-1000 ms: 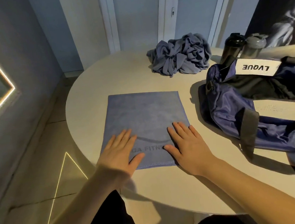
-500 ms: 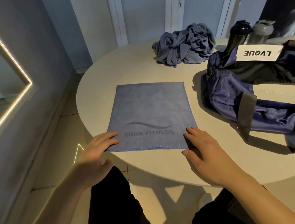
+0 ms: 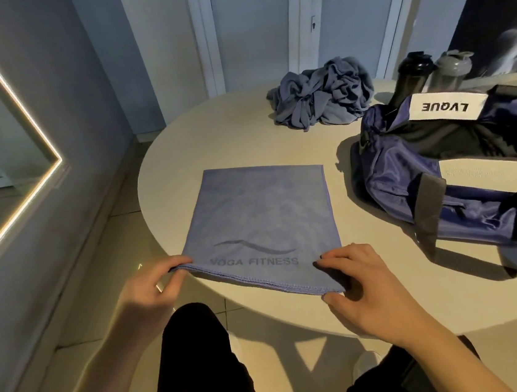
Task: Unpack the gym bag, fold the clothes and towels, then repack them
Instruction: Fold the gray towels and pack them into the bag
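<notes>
A blue towel (image 3: pixel 265 214) printed "YOGA FITNESS" lies flat and folded on the round table (image 3: pixel 211 136), its near edge at the table's rim. My left hand (image 3: pixel 152 291) pinches the towel's near left corner. My right hand (image 3: pixel 360 284) pinches the near right corner between thumb and fingers. A blue gym bag (image 3: pixel 442 181) with a white "LVQUE" label lies open to the right of the towel. A crumpled heap of blue-grey cloth (image 3: pixel 320 95) sits at the table's far side.
Two shaker bottles, one black (image 3: pixel 411 78) and one grey (image 3: pixel 452 72), stand behind the bag. A door (image 3: pixel 343 15) is beyond the table. A wall mirror with a lit edge (image 3: pixel 13 94) is on the left. My dark-trousered legs (image 3: pixel 193 374) are below the table edge.
Both hands slid back from lying flat on the towel to its near corners and now pinch them. The view shifted back, showing more floor and my legs.
</notes>
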